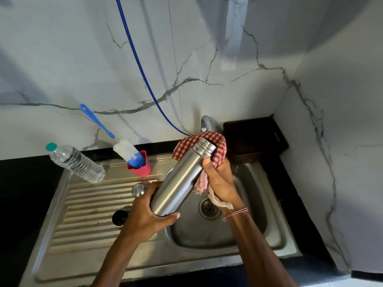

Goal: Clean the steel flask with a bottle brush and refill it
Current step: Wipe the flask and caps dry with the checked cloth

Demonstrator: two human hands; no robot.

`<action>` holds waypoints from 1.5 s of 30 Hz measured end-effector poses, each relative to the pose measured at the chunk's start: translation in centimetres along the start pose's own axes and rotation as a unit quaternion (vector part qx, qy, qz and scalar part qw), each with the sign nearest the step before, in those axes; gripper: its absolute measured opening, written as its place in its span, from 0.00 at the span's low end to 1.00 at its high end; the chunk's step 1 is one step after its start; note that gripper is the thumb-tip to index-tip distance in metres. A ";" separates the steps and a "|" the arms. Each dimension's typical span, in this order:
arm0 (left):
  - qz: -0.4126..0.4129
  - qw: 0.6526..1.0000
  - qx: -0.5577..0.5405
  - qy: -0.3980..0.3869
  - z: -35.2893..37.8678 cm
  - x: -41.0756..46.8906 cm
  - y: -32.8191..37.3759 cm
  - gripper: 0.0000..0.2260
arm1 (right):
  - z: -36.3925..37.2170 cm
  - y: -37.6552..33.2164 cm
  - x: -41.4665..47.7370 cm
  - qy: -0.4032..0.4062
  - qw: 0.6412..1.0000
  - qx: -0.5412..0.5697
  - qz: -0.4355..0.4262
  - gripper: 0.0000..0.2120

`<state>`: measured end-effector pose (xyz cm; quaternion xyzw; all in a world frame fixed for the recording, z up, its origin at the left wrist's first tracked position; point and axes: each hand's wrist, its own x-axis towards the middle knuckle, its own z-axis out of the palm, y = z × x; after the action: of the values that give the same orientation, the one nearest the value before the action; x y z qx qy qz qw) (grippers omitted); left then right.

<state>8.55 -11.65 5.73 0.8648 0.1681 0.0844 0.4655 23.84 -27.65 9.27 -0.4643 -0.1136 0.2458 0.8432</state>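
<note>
Head view.

- Steel flask [182,179]: held in the air over the sink, tilted, with its threaded neck up and away and its base toward the person. No cap on it.
- Left hand [149,216]: fingers and thumb wrapped round the flask's base end.
- Right hand [219,179]: grips a red-and-white checked cloth [207,139], thumb pressed on the flask just under the neck. The cloth bunches behind and round the neck and hangs down past the palm. A thread bracelet [235,214] sits on this wrist.
- Sink [259,204]: steel basin with the drain [209,208] below the right wrist. The ribbed drainboard [89,214] lies to its left.
- Bottle brush [124,149]: bristle end down in a red cup [143,168] at the back of the drainboard, blue handle leaning up to the left.
- Plastic water bottle [76,162]: teal cap on, at the drainboard's back left corner.
- Steel cap [138,189]: on the drainboard, just beside the left hand.
- Black round item [119,218]: partly hidden by the left wrist; kind cannot be told.
- Tap [206,123]: behind the cloth, mostly hidden by it.
- Blue tube [141,67]: runs down the marble wall [62,59] toward the tap.
- Dark basket [255,137]: on the black counter [24,183], back right corner.
</note>
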 end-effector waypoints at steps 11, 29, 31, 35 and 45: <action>-0.008 0.995 0.095 0.043 0.2 0.2 0.6 0.38 | -0.4 -0.3 -0.9 0.010 0.995 0.041 0.092 0.36; 0.020 0.980 -0.158 0.119 1.7 -0.1 1.0 0.27 | -0.6 -0.4 0.0 0.095 0.988 0.116 0.032 0.22; -0.076 0.932 -0.350 0.061 1.3 0.4 1.5 0.28 | -1.4 -0.4 -0.1 0.046 0.990 0.128 0.038 0.27; -0.207 0.879 -0.429 -0.019 0.6 1.4 0.8 0.39 | -1.8 -0.1 -0.2 0.034 0.994 0.105 0.021 0.30; -0.201 0.921 -0.325 0.073 3.1 0.4 2.4 0.26 | -0.8 -0.2 -1.9 0.076 0.994 0.069 -0.030 0.29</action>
<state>10.35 -15.12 6.02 0.6052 0.3355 0.1020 0.7147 22.62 -29.31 9.09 -0.4185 -0.0463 0.1916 0.8866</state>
